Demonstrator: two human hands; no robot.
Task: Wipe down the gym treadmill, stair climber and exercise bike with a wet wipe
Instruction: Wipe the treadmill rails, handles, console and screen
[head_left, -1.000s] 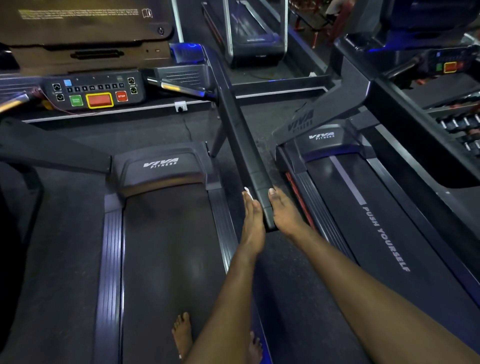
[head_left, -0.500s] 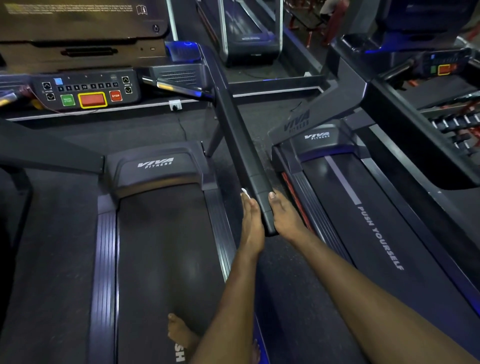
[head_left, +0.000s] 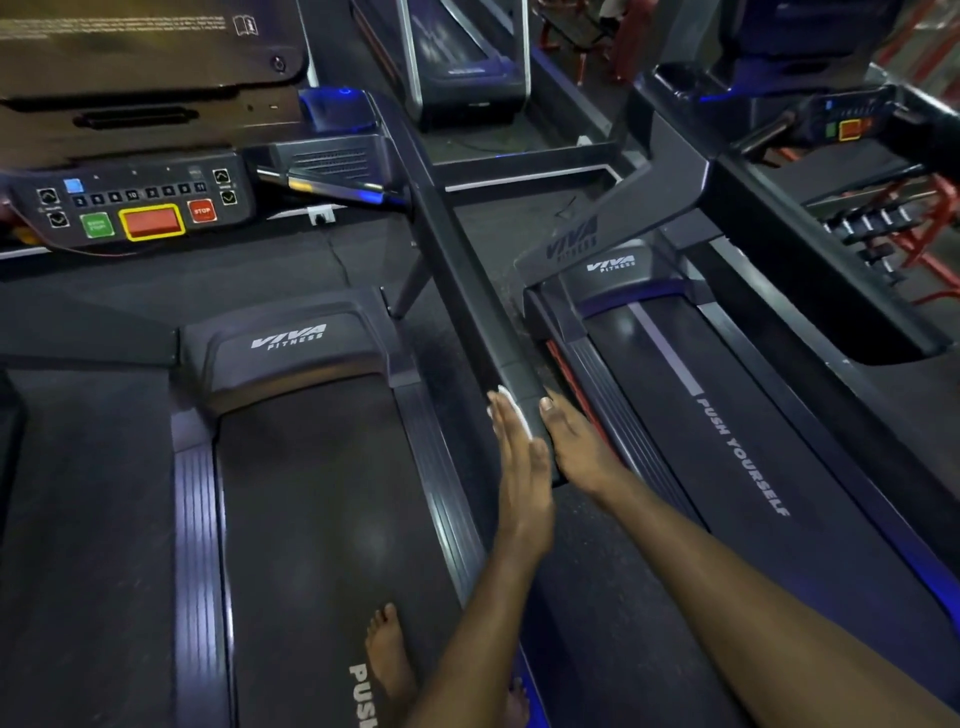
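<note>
So, both hands are on the treadmill's (head_left: 311, 519) R handrail (head_left: 467, 291), at its near end, roughly centre frame. My left hand (head_left: 519, 467) lies flat against the rail's L side, fingers straight and together, pressing the wet wipe (head_left: 511, 410) to it. Only a thin white edge of the wipe shows, peeking out by my fingertips on the rail side; the rest is hidden under the palm, so I can't tell how it's folded. My right hand (head_left: 576, 447) rests on the rail's other side, fingers laid along it rather than wrapped round, thumb tip up on the top face.

Rail itself: long, dark, matte, squared off, running from my hands up toward 11 o'clock to the console (head_left: 135, 202). Console sits at 10 o'clock w/ a green button, a big red one w/ yellow border, a small red STOP and a row of number keys. Belt is black, dull sheen, "VIVA FITNESS" on the grey motor cover (head_left: 296, 348) at 9 o'clock, ribbed side strips either side of the belt. My bare foot (head_left: 387, 654) stands on the belt at 7 o'clock, next to white "PUS…" lettering cut off by the frame.

A 2nd treadmill (head_left: 727, 441) sits just beside, at 3 o'clock, same logo, "PUSH YOURSELF" on its belt. Blue light glints along edges. A dumbbell rack (head_left: 872, 228) is at 2 o'clock.
</note>
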